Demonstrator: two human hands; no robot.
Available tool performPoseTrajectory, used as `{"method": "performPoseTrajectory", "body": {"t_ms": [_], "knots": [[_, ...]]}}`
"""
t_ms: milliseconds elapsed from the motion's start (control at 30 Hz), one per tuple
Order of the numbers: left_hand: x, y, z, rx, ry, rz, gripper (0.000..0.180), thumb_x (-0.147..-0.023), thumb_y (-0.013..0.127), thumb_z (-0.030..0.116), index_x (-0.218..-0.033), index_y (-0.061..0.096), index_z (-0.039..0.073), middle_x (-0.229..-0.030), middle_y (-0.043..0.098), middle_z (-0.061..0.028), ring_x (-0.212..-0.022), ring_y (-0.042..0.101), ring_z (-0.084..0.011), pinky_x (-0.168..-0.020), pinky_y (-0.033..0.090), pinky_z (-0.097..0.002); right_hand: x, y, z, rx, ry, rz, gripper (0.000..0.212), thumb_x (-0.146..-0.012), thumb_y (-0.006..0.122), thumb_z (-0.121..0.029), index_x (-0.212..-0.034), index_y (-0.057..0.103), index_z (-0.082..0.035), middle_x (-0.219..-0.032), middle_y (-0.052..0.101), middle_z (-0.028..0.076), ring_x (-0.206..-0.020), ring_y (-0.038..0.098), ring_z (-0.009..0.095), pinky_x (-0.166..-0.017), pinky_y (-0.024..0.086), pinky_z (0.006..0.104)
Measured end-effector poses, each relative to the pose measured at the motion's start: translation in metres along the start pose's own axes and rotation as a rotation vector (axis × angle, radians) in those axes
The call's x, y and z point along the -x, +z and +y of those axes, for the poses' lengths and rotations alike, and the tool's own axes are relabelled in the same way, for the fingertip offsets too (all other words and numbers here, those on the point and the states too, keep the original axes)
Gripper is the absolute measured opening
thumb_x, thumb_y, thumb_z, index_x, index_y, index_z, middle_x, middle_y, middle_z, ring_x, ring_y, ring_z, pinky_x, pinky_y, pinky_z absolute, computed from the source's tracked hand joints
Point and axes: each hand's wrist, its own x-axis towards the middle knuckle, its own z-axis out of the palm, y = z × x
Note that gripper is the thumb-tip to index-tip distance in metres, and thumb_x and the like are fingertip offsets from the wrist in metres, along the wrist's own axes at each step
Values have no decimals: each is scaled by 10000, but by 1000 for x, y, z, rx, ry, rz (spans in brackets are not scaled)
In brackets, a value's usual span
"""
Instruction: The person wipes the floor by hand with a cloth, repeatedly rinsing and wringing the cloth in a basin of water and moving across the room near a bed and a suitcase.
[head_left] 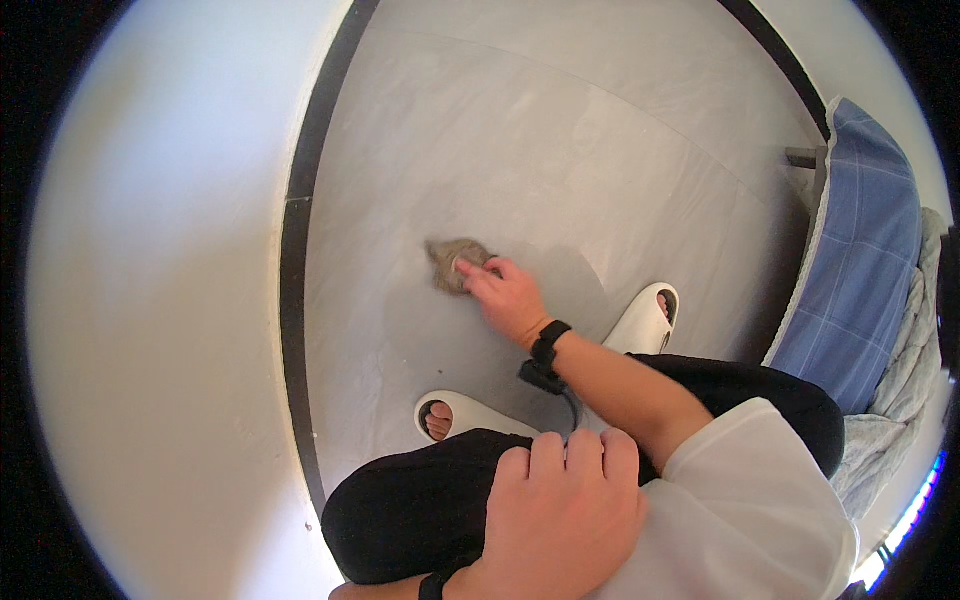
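Note:
My right hand reaches down to the grey floor. Its fingers are bunched on a small, crumpled grey-brown rag and press it against the floor. A black band with a small dark box is strapped round that wrist, and a thin cable runs from it toward my body. Close to me, over my dark trouser legs, my left hand is closed with its knuckles up. Its fingertips are curled out of sight, so whatever they may hold is hidden. Another black band circles the left wrist.
White slide sandals, one on the left foot and one on the right, flank the working area. A pale wall with a black skirting strip borders the left. Blue checked fabric and grey bedding hang at right.

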Motion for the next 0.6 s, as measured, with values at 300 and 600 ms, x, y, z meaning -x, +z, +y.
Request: {"method": "performPoseTrajectory", "body": {"t_ms": [300, 600], "knots": [[14, 0, -4, -91, 7, 27, 251, -790, 639, 232, -981, 648, 69, -825, 589, -48, -765, 570, -227, -660, 431, -378, -65, -84, 126, 230, 852, 417, 371, -872, 611, -24, -1218, 643, -153, -1087, 632, 185, -1068, 596, 392, -931, 502, 450], [32, 9, 6, -77, -16, 234, 257, -778, 633, 227, -963, 638, 49, -800, 560, -53, -739, 536, -221, -646, 408, -369, 31, 31, -31, -11, -157, -150, 547, -751, 630, 11, -1272, 674, -151, -1006, 702, 54, -1007, 625, 308, -885, 509, 409]]}}
